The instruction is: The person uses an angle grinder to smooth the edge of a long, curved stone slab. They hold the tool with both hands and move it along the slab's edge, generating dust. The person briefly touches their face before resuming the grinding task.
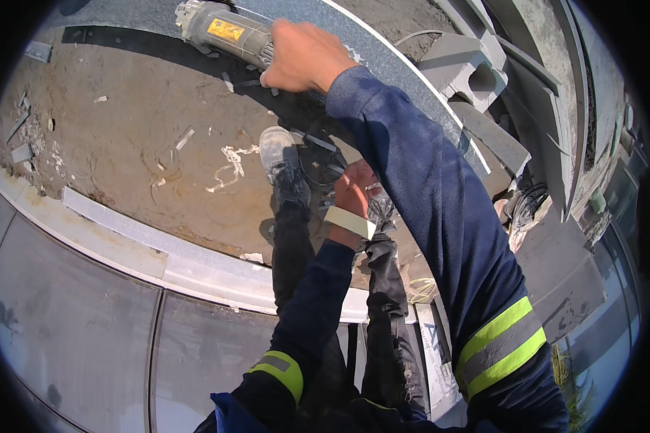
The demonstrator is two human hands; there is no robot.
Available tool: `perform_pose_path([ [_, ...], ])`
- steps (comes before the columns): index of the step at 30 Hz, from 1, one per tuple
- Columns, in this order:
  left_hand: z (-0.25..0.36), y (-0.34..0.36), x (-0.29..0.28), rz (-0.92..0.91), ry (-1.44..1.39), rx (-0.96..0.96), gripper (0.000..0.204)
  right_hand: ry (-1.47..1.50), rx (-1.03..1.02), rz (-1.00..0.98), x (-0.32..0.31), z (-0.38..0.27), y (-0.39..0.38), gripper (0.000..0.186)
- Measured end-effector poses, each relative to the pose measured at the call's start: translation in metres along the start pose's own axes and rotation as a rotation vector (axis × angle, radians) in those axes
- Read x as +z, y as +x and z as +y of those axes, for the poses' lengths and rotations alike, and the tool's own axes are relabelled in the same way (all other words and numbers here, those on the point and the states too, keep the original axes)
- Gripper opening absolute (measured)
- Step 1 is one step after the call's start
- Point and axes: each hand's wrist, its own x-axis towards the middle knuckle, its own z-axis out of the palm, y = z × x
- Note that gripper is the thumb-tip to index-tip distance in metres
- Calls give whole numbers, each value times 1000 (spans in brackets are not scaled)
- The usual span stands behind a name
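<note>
Grasping the power tool [231, 32] by its right end in the right hand [307, 59], at the near edge of the slab [137, 16]; seemingly positioning it, likely calling next for steadying; hanging the left hand [354, 189] near the shoes [280, 153], impossible to tell whether gripping anything; planting both feet on dirt [137, 144] strewn with offcuts [185, 139]
</note>
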Motion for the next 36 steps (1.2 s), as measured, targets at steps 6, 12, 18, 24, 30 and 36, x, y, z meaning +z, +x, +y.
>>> perform_pose_path([
  [6, 16, -4, 7, 47, -400, -254, 49, -7, 7, 51, 4, 3, -15, 61],
  [12, 18, -2, 3, 55, -389, -341, 46, -32, 23, 59, 3, 15, -35, 58],
  [18, 39, -5, 19, 111, -382, -291, 37, -14, -26, 88, 7, 16, -12, 61],
  [24, 29, -5, 14, 71, -384, -250, 37, -55, 4, 35, 7, 7, 5, 65],
  [30, 31, -5, 12, 119, -277, -348, 37, -52, -14, 32, 0, 26, -32, 62],
  [36, 28, -5, 12, 91, -345, -293, 37, -24, -18, 48, 3, 22, -26, 61],
])
